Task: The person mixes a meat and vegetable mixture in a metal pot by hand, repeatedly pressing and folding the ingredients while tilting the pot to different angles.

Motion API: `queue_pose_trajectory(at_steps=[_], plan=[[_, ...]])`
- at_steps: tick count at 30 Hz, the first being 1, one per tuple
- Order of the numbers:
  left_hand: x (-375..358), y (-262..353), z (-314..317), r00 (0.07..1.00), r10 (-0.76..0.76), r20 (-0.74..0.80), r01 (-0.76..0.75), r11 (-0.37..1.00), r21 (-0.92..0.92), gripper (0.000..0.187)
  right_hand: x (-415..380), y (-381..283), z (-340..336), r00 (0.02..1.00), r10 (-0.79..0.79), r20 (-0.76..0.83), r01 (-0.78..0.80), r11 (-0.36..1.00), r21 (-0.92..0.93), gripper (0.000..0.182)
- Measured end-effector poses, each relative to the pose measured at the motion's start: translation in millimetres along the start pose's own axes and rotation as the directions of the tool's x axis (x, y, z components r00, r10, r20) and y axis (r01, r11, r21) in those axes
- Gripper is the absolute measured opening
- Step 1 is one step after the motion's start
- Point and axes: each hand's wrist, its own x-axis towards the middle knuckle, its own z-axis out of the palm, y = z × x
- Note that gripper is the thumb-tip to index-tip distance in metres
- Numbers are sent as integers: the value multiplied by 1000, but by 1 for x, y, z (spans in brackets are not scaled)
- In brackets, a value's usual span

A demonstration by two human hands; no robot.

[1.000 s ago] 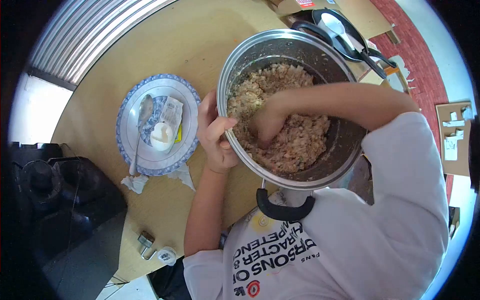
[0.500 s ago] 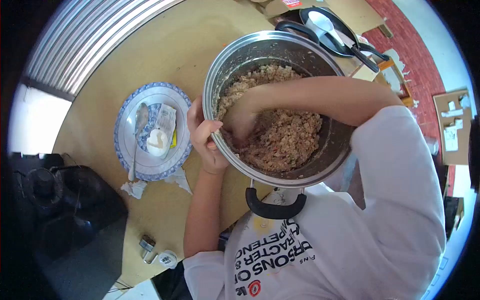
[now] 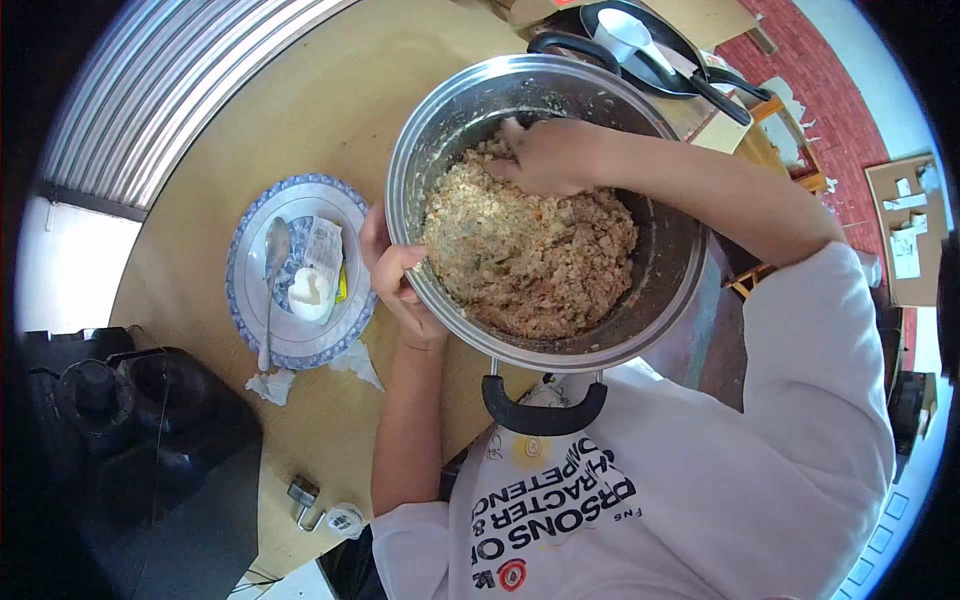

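A steel pot with black handles holds a crumbly, brownish minced mixture with green and orange flecks. My left hand grips the pot's left rim, thumb over the edge and fingers against the outside. Inside the pot, my right hand is at the far side, its fingers curled into the mixture by the wall. Some of those fingertips are hidden by the food. Left of the pot lies a blue-and-white plate with a spoon, a torn wrapper and a white lump.
Behind the pot, a dark pan holds a white measuring cup and a black-handled utensil. A padlock and a small round container sit near the table's front edge. Dark bulky equipment stands at left.
My right hand has moved from the mixture's left part to the pot's far side, uncovering the food there. My left hand keeps hold of the rim. The view has shifted slightly.
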Motion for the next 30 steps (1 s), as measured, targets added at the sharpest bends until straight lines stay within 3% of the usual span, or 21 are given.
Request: queue_pose_trajectory(at_steps=[2, 3, 4, 5, 6, 8, 10, 12, 14, 17, 19, 20, 21, 22, 24, 27, 29, 30], plan=[[-2, -7, 4, 998, 16, -54, -21, 996, -86, 45, 6, -16, -24, 972, 166, 167, -221, 884, 411, 59], [-2, -6, 6, 999, 12, -51, -17, 996, -88, 45, 23, -19, -17, 971, 166, 171, -224, 883, 414, 59], [0, -4, 9, 997, 15, -74, -20, 997, -76, 42, 49, -19, -3, 987, -160, 21, 155, 975, 159, 55], [1, -2, 10, 995, 15, -95, -21, 998, -65, 40, 61, -19, 6, 868, -495, -29, 487, 862, -144, 51], [1, -4, 10, 995, 15, -94, -21, 998, -66, 40, 54, -27, 1, 869, -494, -29, 485, 862, -143, 51], [0, -9, 8, 993, 88, -78, -91, 995, -39, 37, 19, -57, -24, 917, -378, -126, 395, 823, 409, 37], [4, -6, 4, 993, 108, -54, -110, 994, -27, 38, -18, -67, -38, 931, -352, -96, 349, 781, 518, 32], [3, -4, 2, 992, 123, -39, -124, 992, -8, 38, -54, -62, -42, 920, -377, -106, 385, 823, 417, 36], [1, -4, -1, 998, 58, -2, -58, 997, -53, 43, -88, -43, -41, 821, -523, -227, 570, 737, 363, 31], [1, -4, -2, 999, 34, -11, -34, 999, -32, 49, -109, -24, -52, 767, -547, -336, 635, 721, 277, 16], [4, 2, -3, 1000, 15, 19, -15, 1000, -11, 52, -103, -17, -81, 903, -415, -116, 425, 812, 400, 28], [6, 4, -3, 1000, 19, 14, -19, 1000, -10, 52, -91, -19, -85, 902, -416, -114, 426, 814, 394, 28], [8, 6, -2, 999, 32, 22, -32, 999, -18, 51, -73, -23, -87, 851, -500, 161, 395, 811, 433, 30], [11, 7, -1, 998, 50, 32, -49, 998, -26, 50, -55, -29, -85, 726, -548, 415, 353, 815, 460, 33], [10, 7, 0, 999, 26, 29, -26, 999, -26, 46, -13, -62, -18, 792, -527, 309, 326, 792, 515, 31], [10, 10, -2, 998, 50, 27, -50, 999, 4, 47, 14, -59, -8, 776, -548, 314, 362, 794, 489, 37], [9, 9, -5, 998, 55, 33, -57, 998, 39, 47, 17, -49, -32, 574, -646, 503, 404, 758, 512, 40], [10, 10, -5, 997, 60, 51, -64, 995, 72, 47, 22, -49, -41, 569, -647, 507, 413, 758, 505, 40]])
